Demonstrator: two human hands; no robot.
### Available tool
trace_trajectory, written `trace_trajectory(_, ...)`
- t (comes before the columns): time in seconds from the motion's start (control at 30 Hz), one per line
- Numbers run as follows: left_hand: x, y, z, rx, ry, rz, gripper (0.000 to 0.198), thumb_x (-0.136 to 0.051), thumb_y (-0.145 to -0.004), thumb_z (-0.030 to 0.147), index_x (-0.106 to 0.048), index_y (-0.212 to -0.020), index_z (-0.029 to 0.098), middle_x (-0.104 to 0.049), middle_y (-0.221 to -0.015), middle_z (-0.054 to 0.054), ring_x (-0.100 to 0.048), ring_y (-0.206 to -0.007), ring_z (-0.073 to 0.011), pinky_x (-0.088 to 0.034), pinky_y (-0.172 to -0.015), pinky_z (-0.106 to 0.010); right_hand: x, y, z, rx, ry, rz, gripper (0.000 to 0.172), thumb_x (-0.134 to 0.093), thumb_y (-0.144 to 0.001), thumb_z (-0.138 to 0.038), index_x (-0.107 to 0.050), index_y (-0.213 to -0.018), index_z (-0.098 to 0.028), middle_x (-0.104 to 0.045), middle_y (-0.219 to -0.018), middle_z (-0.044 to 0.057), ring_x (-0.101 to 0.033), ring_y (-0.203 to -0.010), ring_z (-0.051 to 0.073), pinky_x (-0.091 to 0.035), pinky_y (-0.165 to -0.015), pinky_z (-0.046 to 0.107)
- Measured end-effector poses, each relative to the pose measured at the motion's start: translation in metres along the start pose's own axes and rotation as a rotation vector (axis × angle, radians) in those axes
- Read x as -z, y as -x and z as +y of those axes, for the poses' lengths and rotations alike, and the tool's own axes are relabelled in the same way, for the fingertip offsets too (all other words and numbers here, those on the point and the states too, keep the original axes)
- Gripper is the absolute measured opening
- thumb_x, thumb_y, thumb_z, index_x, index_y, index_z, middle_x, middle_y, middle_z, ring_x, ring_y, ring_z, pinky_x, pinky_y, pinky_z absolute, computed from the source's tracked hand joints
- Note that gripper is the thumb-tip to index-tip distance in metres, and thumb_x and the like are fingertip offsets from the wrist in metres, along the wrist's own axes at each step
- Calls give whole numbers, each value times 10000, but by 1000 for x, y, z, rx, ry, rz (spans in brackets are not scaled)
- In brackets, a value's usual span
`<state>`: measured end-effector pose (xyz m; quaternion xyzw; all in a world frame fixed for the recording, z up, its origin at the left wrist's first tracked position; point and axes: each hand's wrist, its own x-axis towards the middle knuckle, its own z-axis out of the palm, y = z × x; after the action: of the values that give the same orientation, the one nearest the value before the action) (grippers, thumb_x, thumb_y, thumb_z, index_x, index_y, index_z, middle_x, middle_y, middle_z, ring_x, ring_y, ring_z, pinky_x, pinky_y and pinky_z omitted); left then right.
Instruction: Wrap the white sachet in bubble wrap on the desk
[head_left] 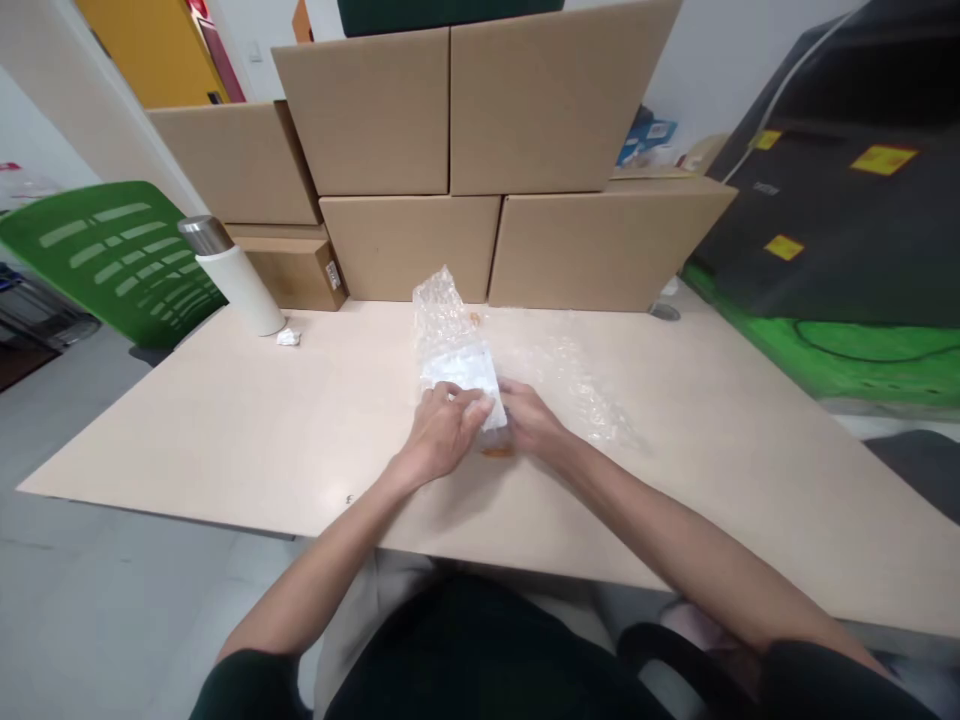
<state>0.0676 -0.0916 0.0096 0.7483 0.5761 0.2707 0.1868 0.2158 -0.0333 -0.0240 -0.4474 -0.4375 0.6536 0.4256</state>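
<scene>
A small white packet (466, 368) with a clear, shiny lower end is at the middle of the table, in front of me. Clear bubble wrap (437, 308) sticks up from its far end. My left hand (442, 432) lies over the near left part of the packet, thumb and fingers closed on it. On the other side, my right hand (534, 420) grips the right edge, its fingertips partly hidden behind the packet. An orange-brown patch (497, 453) shows at the near end. Just right of my hands, another clear bubble-wrap sheet (581, 385) lies flat on the table.
Cardboard boxes (409, 245) stand stacked along the back of the pale table (300, 440). A white bottle with a steel cap (241, 290) is at the left, beside a crumpled white scrap (289, 338). A green chair (127, 255) stands beyond the left edge.
</scene>
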Motion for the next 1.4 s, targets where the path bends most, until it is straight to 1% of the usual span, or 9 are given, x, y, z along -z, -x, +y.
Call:
trace_trajectory(0.13, -17, -5, 0, 28, -175, -97, 486, -370, -995, 527, -706, -1199, 241, -570, -1160, -126, -524, -1086, -302, -430, -983, -486, 22, 1, -2, 367, 382, 247, 318, -596, -731, -291, -651, -1032, -205, -674, -1131, 104, -622, -988, 255, -502, -842, 397)
trace_trajectory(0.23, -19, -2, -6, 32, -167, -88, 428, -404, -988, 461, -703, -1196, 236, -557, -1219, -132, -517, -1134, -312, -415, -1008, -507, 19, -1, 2, 524, 706, 129, 281, -523, -821, -325, -640, -1047, -207, -664, -1147, 120, -600, -1012, 256, -476, -873, 396)
trace_trajectory(0.4, -9, 9, -33, 345, 153, 265, 589, -619, -853, 462, -554, -1369, 184, -501, -1363, -180, -470, -1276, -368, -387, -1044, -559, 4, -1, 2, 477, 885, -68, 338, -381, -969, -420, -566, -775, -214, -604, -732, 23, -563, -759, 187, -436, -797, 318)
trace_trajectory(0.53, 6, 13, -34, 504, 737, 290, 721, -595, -879, 538, -394, -1460, 161, -614, -1225, -154, -634, -1072, -245, -489, -934, -386, 4, 5, -13, 310, 709, -86, 434, -404, -965, -560, -648, -834, -226, -648, -789, 19, -588, -808, 196, -434, -808, 320)
trace_trajectory(0.67, 6, 3, 2, 282, 756, 284, 587, -473, -949, 568, -399, -1417, 221, -582, -1360, -142, -617, -1138, -225, -496, -941, -374, 17, 11, -25, 139, 300, -136, 476, -507, -898, -643, -727, -1024, -240, -719, -1051, 53, -628, -992, 233, -470, -868, 336)
trace_trajectory(0.8, -21, -21, 38, -58, 575, 95, 477, -402, -989, 518, -522, -1336, 215, -498, -1488, -125, -457, -1374, -258, -344, -1137, -445, 51, 14, -28, 91, 87, -86, 477, -557, -866, -595, -741, -1049, -194, -740, -998, 68, -652, -937, 232, -503, -818, 329)
trace_trajectory(1.07, -88, -54, 51, -246, 55, -247, 493, -362, -1008, 490, -476, -1454, 316, -361, -1604, -46, -289, -1445, -367, -230, -1110, -612, 146, 16, -24, 364, 833, 431, 374, -599, -726, -200, -703, -1083, -161, -657, -1267, 151, -536, -1232, 311, -346, -1084, 454)
trace_trajectory(1.23, -106, -56, 45, -314, -97, -245, 476, -407, -999, 474, -503, -1434, 305, -415, -1574, -53, -311, -1424, -379, -256, -1077, -601, 150, 5, -29, 138, 806, 418, 274, -526, -881, -397, -661, -993, -186, -718, -1020, 108, -630, -995, 260, -448, -913, 382)
trace_trajectory(1.4, -107, -54, 44, -314, -105, -224, 470, -427, -991, 459, -509, -1429, 309, -436, -1560, -53, -320, -1414, -375, -272, -1061, -591, 125, -11, -47, 51, 447, 360, 273, -759, -737, -409, -611, -749, -180, -661, -747, 27, -612, -747, 192, -461, -708, 299)
